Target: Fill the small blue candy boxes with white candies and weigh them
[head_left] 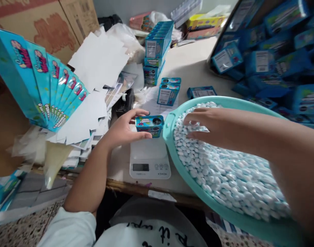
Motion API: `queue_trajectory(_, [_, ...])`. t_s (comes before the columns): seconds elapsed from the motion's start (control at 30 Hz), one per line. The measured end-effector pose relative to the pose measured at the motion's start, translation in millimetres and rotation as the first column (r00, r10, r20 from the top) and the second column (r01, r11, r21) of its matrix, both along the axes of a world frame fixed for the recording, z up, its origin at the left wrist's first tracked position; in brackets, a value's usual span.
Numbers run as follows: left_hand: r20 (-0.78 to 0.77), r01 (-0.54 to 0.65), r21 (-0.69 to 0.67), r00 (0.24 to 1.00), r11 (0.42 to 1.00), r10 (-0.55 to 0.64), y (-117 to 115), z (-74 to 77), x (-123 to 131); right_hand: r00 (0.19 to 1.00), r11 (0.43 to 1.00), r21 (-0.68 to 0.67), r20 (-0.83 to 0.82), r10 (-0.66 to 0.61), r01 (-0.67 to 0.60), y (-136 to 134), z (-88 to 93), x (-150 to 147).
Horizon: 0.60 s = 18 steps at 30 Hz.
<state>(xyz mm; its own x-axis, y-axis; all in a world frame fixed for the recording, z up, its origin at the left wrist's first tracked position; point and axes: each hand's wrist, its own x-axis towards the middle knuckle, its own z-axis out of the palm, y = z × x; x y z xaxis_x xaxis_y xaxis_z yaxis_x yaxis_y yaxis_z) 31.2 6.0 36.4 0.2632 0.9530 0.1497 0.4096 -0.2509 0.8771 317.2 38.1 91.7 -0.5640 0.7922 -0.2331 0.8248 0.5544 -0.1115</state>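
Note:
A small blue candy box (149, 126), labelled CARAMELO MACIZO, sits between the thumb and fingers of my left hand (124, 128). The hand is closed around the box's left side, just above the white digital scale (149, 168). To the right, my right hand (200, 122) is over the wrapped white candies (231, 178) in a large turquoise basin (181, 171). Its thumb and fingers are apart, and the fingertips reach down at the candies. I make out no candy in its grip. Two more blue boxes (168, 93) stand behind the basin's left rim.
Flattened blue cartons (51, 82) fan out at the left beside white card sheets (95, 65). A black tape dispenser (126, 103) is behind my left hand. Stacked boxes (157, 48) rise at the back. A large container of blue boxes (262, 65) fills the upper right.

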Motion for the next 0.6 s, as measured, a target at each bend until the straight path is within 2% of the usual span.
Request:
queue_trajectory(0.1, [0.133, -0.014, 0.118, 0.991, 0.993, -0.002, -3.1, 3.6, 0.2, 0.997, 0.998, -0.056, 0.079, -0.005, 0.009, 2.7, -1.1, -2.1])
queue_trajectory(0.27, [0.319, -0.298, 0.249, 0.924, 0.922, 0.212, -3.9, 3.4, 3.4, 0.997, 0.998, -0.056, 0.075, 0.026, -0.022, 0.3, 0.2, -2.1])
queue_trajectory(0.37, [0.378, -0.383, 0.258, 0.885, 0.887, 0.272, -2.2, 0.9, 4.0, 0.998, 0.998, -0.056, 0.062, 0.031, -0.028, -1.1, 0.7, -2.5])
queue_trajectory(0.6, [0.443, -0.403, 0.175, 0.847, 0.898, 0.294, -1.7, -1.9, 10.1, 0.999, 0.995, -0.092, -0.031, 0.02, -0.023, 0.5, -5.2, -1.1])
